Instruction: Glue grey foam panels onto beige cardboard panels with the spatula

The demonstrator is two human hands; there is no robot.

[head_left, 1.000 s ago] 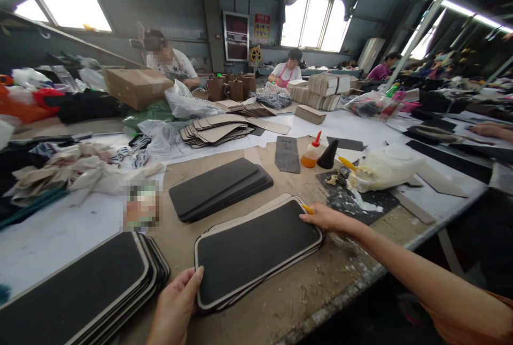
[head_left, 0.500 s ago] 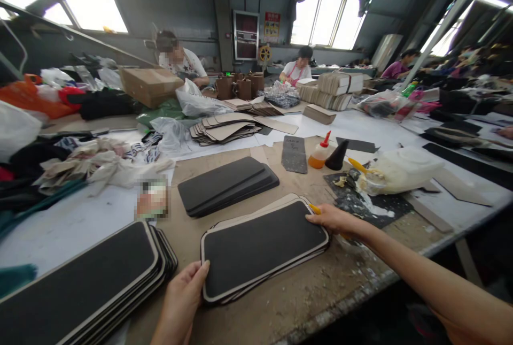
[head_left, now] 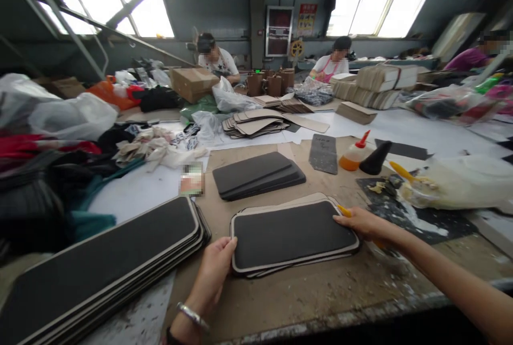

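Note:
A small stack of black pads with cream borders (head_left: 292, 235) lies on the brown board in front of me. My left hand (head_left: 214, 270) curls against the stack's near left end, thumb on its edge. My right hand (head_left: 358, 222) rests on the stack's right end, fingers closed round a yellow-handled tool (head_left: 343, 210) whose tip is hidden. A taller pile of the same bordered pads (head_left: 108, 259) sits to the left. A stack of plain black pads (head_left: 258, 174) lies just behind.
An orange glue bottle (head_left: 352, 155), a black cone (head_left: 379, 158) and a white glue-smeared container (head_left: 460, 179) stand at right. Cardboard cut-outs (head_left: 256, 120) and fabric heaps (head_left: 60, 147) crowd the left and back. Three people work at the far tables. The table edge runs close below.
The view has swung left, so everything has slid to the right in the picture. Both hands stay on the ends of the same stack.

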